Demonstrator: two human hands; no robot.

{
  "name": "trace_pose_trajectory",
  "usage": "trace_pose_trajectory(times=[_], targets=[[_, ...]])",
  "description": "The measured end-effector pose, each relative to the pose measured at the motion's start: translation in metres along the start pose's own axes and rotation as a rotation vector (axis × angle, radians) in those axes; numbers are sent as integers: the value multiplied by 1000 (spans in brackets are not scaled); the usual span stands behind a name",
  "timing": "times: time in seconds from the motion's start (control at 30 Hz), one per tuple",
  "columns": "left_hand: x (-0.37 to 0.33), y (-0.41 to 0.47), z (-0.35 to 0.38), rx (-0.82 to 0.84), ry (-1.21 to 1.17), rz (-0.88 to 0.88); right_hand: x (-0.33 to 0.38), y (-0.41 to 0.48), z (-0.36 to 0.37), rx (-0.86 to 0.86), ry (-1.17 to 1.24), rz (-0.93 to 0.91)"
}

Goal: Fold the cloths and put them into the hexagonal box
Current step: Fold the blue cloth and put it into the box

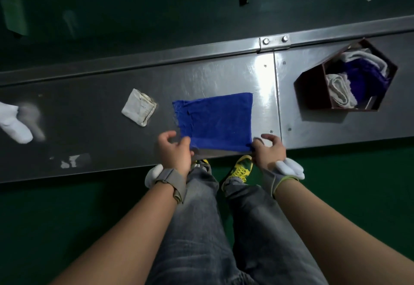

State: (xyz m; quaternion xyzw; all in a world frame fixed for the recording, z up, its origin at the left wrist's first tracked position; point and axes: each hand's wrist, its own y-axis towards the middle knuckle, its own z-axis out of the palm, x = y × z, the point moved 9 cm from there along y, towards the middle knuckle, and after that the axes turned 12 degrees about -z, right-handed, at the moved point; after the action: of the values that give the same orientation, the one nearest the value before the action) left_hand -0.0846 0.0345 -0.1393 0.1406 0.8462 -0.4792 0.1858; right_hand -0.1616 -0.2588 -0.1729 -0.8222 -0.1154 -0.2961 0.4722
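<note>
Box [313,92] already holds several folded cloths; blue cloth [216,121] lies flat, left hand [175,150] and right hand [270,150] pinching its near corners; white cloth [139,107] remains outside.

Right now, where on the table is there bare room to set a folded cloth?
Free: the steel between the blue cloth and the hexagonal box; the strip behind the cloth up to the table's rear rail; the patch left of the white folded cloth. Crowded: the near edge, where left hand and right hand each grip a cloth corner.
</note>
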Motion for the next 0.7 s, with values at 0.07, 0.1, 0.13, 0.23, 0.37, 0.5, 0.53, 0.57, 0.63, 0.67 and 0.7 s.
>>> trace_pose_trajectory(times=[0.07, 0.1, 0.13, 0.23, 0.37, 0.5, 0.53, 0.57, 0.63, 0.67, 0.7], targets=[[-29, 4, 3, -18, -46, 71, 28, 13, 5, 3, 33, -56], [-42, 8, 5, -33, -68, 82, 43, 19, 10, 1, 62, -76], [-51, 12, 10, -41, -83, 81, 54, 26, 15, -14, 100, -92], [-65, 30, 22, -32, -127, 34, 83, 39, 27, -35, 219, -136], [-65, 36, 13, -174, 248, 34, 92, 40, 37, 32, -32, -195], [-41, 41, 15, -148, 482, -22, 91, 26, 69, 189, -297, -398], [-34, 41, 18, -123, 493, -53, 88, 25, 78, 241, -314, -406], [-28, 43, 21, -108, 499, -84, 84, 25, 85, 302, -322, -387], [-25, 45, 24, -111, 513, -123, 80, 28, 94, 404, -299, -303], [-24, 46, 24, -112, 522, -142, 81, 30, 95, 416, -260, -264], [-24, 47, 28, -101, 536, -163, 86, 33, 89, 393, -229, -260]])
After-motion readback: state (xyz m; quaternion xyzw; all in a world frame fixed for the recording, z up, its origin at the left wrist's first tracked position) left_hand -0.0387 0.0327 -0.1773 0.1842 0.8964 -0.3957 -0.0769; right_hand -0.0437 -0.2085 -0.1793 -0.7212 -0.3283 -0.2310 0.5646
